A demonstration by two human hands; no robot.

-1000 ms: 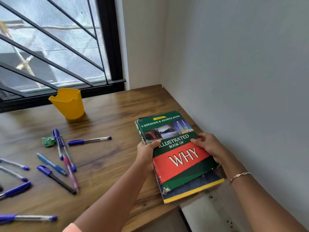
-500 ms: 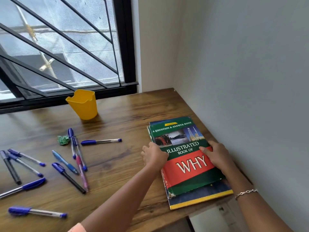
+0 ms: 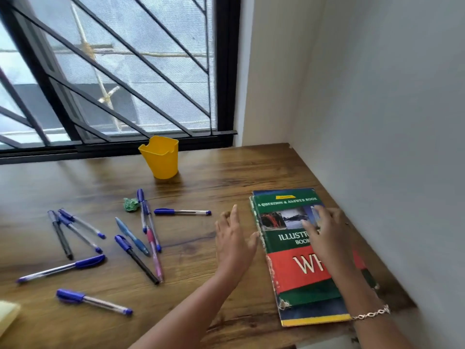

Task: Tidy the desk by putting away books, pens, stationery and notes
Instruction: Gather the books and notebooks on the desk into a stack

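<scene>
The stack of two books lies flat on the brown wooden desk [image 3: 226,187], toward its right side: a green-and-red hardcover book [image 3: 289,238] sits on a larger blue book with a yellow edge [image 3: 314,316], whose near end comes close to the desk's front edge. A narrow strip of bare wood separates the stack from the grey wall [image 3: 390,147]. The right hand [image 3: 327,230] rests on the green cover, fingers straight and spread, grasping nothing. The left hand [image 3: 234,243] is just beside the spine, fingers loose and released. Bare wood stretches from it to the yellow plastic cup [image 3: 161,159], which stands by the black-barred window [image 3: 113,84]. Further left lie scattered blue-capped pens [image 3: 136,258], the nearest a clear-barrelled pen [image 3: 182,212], then a crumpled green paper ball [image 3: 131,204] and a pale yellow notepad [image 3: 7,316] at the lower left
</scene>
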